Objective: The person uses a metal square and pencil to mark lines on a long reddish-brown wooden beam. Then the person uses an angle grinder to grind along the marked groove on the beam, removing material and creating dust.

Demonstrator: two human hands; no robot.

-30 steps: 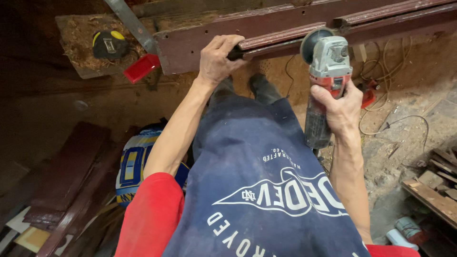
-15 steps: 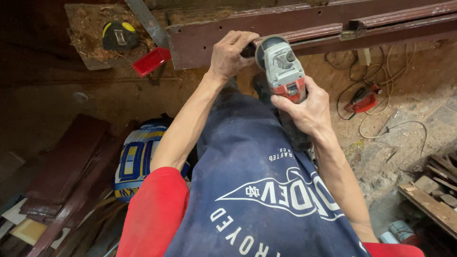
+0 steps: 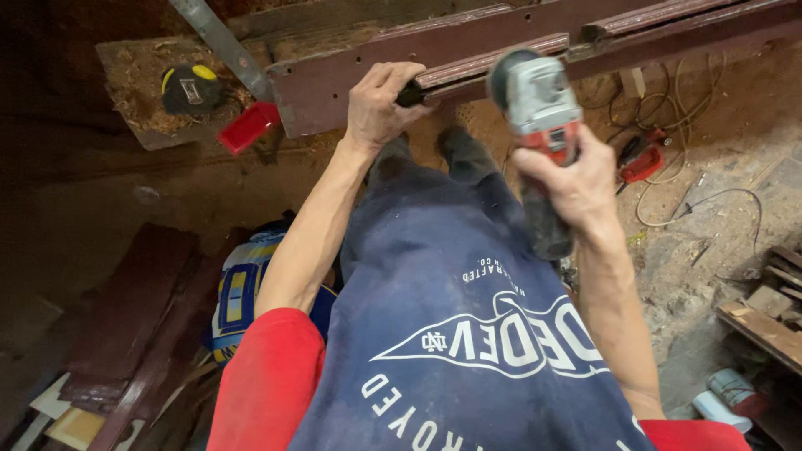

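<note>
Down on the dirt floor of what looks like a cluttered workshop, sawdust and grit everywhere. Long dark reddish-brown wooden frame with grooved mouldings runs across the top of the view, lying roughly level, its near end just past the left hand. That hand's fingers are curled tight around the lower moulding strip of the frame. Right hand has its fingers wrapped around the body of a grey and red handheld angle grinder, held upright-ish with the disc end up, right beside the frame's edge; can't tell if the disc touches the wood.

Off to the left, a dusty board covered in sawdust carries a black and yellow tape measure, with a metal ruler-like bar with a red plastic end lying just beside it. Tangled cables and a small red tool sit on the floor right of the grinder. Dark stained planks are piled lower left, scrap wood pieces lower right.
</note>
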